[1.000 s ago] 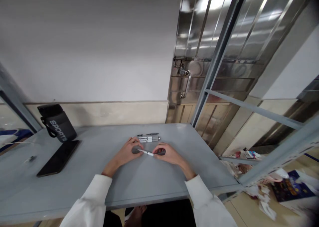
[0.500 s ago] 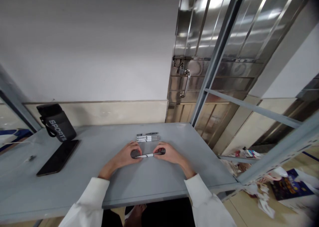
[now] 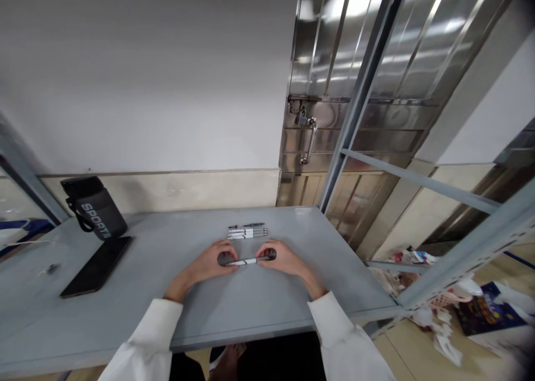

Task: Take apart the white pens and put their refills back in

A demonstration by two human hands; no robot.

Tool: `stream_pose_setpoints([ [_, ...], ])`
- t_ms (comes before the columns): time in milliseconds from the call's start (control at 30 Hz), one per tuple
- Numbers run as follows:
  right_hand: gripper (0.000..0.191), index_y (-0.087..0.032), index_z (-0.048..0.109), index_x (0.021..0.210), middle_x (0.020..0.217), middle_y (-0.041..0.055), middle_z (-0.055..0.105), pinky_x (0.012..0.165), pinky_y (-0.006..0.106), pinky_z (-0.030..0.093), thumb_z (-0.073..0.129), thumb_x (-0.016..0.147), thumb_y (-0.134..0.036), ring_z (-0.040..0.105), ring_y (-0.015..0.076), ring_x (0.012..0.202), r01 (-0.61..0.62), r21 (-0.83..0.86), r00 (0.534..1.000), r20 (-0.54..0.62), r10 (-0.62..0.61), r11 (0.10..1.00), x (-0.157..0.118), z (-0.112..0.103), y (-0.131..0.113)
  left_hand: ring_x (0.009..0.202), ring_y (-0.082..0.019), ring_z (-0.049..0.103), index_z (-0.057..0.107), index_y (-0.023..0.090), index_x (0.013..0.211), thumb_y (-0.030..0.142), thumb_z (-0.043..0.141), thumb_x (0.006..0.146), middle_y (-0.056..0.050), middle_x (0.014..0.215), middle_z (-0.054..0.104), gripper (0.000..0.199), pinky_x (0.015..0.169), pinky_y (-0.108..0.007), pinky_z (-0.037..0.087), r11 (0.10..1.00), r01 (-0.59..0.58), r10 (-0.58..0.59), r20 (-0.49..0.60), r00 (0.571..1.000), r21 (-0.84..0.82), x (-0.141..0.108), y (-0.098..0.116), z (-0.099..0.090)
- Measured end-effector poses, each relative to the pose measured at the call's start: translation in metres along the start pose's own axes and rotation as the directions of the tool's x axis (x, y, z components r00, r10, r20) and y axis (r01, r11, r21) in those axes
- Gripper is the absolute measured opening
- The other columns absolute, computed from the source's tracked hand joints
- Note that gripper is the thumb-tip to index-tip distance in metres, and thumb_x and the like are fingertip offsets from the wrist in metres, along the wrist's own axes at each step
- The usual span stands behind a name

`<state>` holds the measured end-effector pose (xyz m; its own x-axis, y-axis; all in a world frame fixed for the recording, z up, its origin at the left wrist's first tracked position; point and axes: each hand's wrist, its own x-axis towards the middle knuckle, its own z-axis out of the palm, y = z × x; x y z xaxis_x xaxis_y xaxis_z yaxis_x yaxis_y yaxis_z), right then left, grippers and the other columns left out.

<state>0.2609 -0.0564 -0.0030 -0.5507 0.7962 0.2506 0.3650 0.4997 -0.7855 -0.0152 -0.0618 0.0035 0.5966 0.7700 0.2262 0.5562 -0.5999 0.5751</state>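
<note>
Between my two hands lies a white pen with dark ends, held level just above or on the grey table. My left hand is closed, pinching the pen's left end. At the other end the fingers of my right hand pinch it too, and they partly hide the tip. Just beyond, several white pens lie side by side in a neat row. Behind that row rest dark pen parts, one longer and one short.
A black phone lies flat at the left of the grey table. Beside it stands a black bottle marked SPORT. A metal post rises at the table's back right corner, and a wall closes the back.
The view has shifted very slightly. Both hands keep their grip on the pen's ends, and the pens on the table have not moved.
</note>
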Motion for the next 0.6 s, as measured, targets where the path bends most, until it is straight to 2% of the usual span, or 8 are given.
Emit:
stream_pose_setpoints([
  [267, 0.013, -0.020, 0.073, 0.088, 0.088, 0.0031, 0.067, 0.076, 0.027, 0.050, 0.072, 0.079, -0.030, 0.062, 0.0168, 0.082, -0.003, 0.001, 1.000, 0.005, 0.003, 1.000, 0.0006, 0.0005, 0.0001, 0.090, -0.020, 0.056, 0.069, 0.022, 0.088, 0.035, 0.068, 0.080, -0.003, 0.091, 0.063, 0.016, 0.082, -0.031, 0.044, 1.000, 0.011, -0.011, 0.016, 1.000, -0.013, 0.0005, 0.0003, -0.0014],
  [467, 0.015, -0.020, 0.073, 0.088, 0.088, 0.0032, 0.066, 0.076, 0.027, 0.050, 0.072, 0.078, -0.032, 0.062, 0.0168, 0.082, -0.010, 0.016, 1.000, 0.006, 0.010, 1.000, 0.0002, 0.0010, 0.0013, 0.093, -0.021, 0.057, 0.069, 0.023, 0.089, 0.042, 0.068, 0.080, -0.002, 0.093, 0.065, 0.021, 0.086, -0.032, 0.045, 0.999, 0.036, -0.035, 0.017, 0.999, -0.020, 0.0003, 0.0049, -0.0012],
  [533, 0.017, -0.020, 0.073, 0.090, 0.090, 0.0032, 0.067, 0.077, 0.027, 0.050, 0.071, 0.079, -0.033, 0.062, 0.0167, 0.082, -0.024, 0.043, 1.000, 0.007, 0.024, 0.999, 0.0000, 0.0011, -0.0008, 0.091, -0.021, 0.058, 0.068, 0.023, 0.094, 0.045, 0.063, 0.084, -0.002, 0.095, 0.066, 0.024, 0.084, -0.032, 0.046, 0.997, 0.063, -0.063, -0.012, 0.998, -0.040, 0.0006, 0.0033, -0.0009],
  [600, 0.019, -0.021, 0.073, 0.092, 0.091, 0.0032, 0.067, 0.077, 0.028, 0.049, 0.068, 0.082, -0.036, 0.062, 0.0168, 0.083, -0.041, 0.052, 0.999, -0.001, 0.042, 0.998, 0.0000, 0.0005, -0.0040, 0.092, -0.021, 0.059, 0.067, 0.024, 0.103, 0.045, 0.054, 0.091, -0.003, 0.100, 0.067, 0.027, 0.083, -0.032, 0.047, 0.993, 0.109, -0.113, -0.109, 0.988, -0.034, 0.0007, -0.0045, -0.0031],
])
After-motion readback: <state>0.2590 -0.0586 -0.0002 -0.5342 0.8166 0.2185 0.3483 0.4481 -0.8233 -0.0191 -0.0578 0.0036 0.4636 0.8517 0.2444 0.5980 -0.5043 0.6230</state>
